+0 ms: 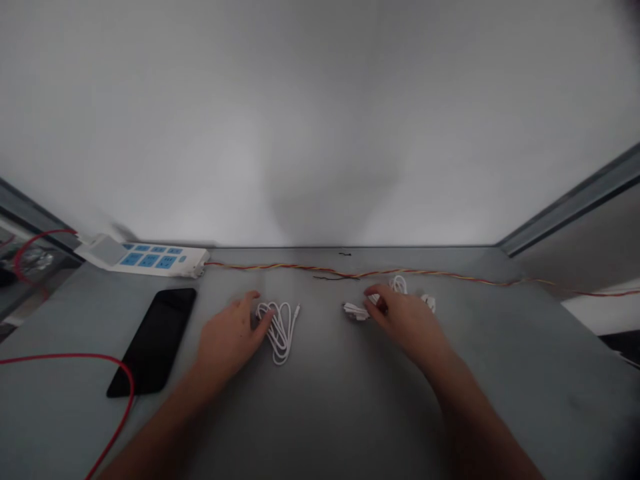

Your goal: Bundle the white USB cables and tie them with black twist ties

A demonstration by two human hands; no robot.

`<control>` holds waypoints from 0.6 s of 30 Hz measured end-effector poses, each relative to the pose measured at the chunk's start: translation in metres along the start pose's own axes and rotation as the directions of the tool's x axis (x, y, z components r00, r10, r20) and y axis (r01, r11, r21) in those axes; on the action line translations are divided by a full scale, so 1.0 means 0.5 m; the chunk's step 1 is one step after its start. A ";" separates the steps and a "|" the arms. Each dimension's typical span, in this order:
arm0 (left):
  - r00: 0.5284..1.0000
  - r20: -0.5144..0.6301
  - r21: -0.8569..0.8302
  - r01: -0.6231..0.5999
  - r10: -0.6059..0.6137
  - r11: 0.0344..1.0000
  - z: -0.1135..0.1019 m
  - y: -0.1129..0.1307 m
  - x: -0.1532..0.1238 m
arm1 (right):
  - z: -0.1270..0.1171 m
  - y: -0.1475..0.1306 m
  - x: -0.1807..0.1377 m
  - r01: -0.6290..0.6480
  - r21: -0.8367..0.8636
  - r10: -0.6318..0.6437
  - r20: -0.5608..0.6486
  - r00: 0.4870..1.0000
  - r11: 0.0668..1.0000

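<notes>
My left hand (231, 333) lies on the grey table (330, 393), fingers stretched toward a coiled white cable (281, 325), its fingertips touching the coil's left side. My right hand (404, 313) rests over a second bundle of white cable (356, 311), its fingers curled onto it. More loops of that white cable (400, 284) show behind the hand.
A black phone (156, 339) lies face up at the left. A white power strip with blue sockets (145, 256) sits at the back left. A twisted red-yellow wire (440, 273) runs along the back edge. A red cord (120, 380) curves at the front left.
</notes>
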State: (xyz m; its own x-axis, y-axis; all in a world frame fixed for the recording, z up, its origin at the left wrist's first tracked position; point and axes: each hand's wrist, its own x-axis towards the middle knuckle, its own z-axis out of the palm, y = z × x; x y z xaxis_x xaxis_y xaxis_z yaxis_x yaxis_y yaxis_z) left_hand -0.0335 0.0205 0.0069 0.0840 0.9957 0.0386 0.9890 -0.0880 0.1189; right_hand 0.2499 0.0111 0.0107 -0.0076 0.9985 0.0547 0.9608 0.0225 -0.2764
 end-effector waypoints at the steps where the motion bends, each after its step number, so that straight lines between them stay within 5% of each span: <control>1: 0.999 0.043 0.006 0.011 -0.011 1.000 -0.002 0.001 0.000 | -0.001 -0.001 0.000 -0.033 0.018 0.033 0.000 0.999 0.999; 8: 0.979 0.137 -0.282 -0.107 0.150 0.953 0.009 0.017 -0.004 | 0.011 0.007 0.012 -0.187 0.170 0.200 -0.062 0.978 0.968; 14: 0.977 0.137 -0.406 -0.098 0.166 0.909 0.017 0.024 -0.010 | 0.006 -0.005 0.004 -0.245 0.010 0.244 -0.122 0.962 0.970; 16: 0.975 0.145 -0.435 -0.092 0.170 0.896 0.018 0.022 -0.009 | 0.010 -0.029 -0.007 -0.184 0.043 0.189 -0.187 0.964 0.982; 18: 0.974 0.148 -0.474 -0.083 0.172 0.877 0.019 0.021 -0.008 | 0.024 -0.058 -0.019 0.027 0.108 -0.008 -0.173 0.985 0.994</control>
State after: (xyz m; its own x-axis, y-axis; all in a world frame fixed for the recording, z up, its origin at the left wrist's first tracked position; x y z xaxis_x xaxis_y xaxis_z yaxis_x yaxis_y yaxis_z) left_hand -0.0223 0.0161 -0.0014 0.2702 0.9587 -0.0888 0.8024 -0.1733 0.5710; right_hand 0.2187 0.0016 0.0068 0.0332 0.9744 0.2223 0.9245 0.0546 -0.3772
